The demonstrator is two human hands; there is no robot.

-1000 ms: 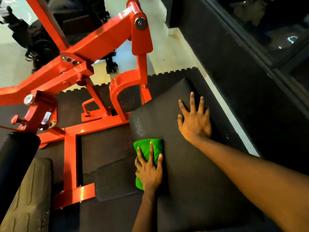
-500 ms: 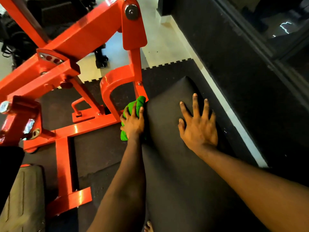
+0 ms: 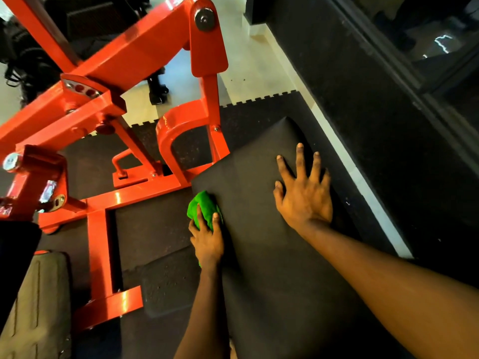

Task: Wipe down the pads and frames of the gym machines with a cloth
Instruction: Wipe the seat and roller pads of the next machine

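A large black pad point(image 3: 248, 177) of the gym machine slopes through the middle of the head view. My left hand point(image 3: 207, 242) holds a bunched green cloth point(image 3: 204, 204) against the pad's left edge, with the fingers lying over the cloth and the thumb hidden. My right hand point(image 3: 303, 195) rests flat on the pad's upper right part, fingers spread and holding nothing. The machine's orange-red steel frame point(image 3: 98, 244) stands to the left of the pad.
A small black plate point(image 3: 168, 286) sits low beside the frame's foot. A black roller point(image 3: 15, 255) and an olive pad point(image 3: 36, 307) are at the lower left. A dark wall point(image 3: 388, 125) runs close along the right. Black rubber mats point(image 3: 150, 224) cover the floor.
My left hand went up the pad's left edge with the cloth, then came back down partway. The cloth is now bunched rather than flat. My right hand stayed planted on the pad.
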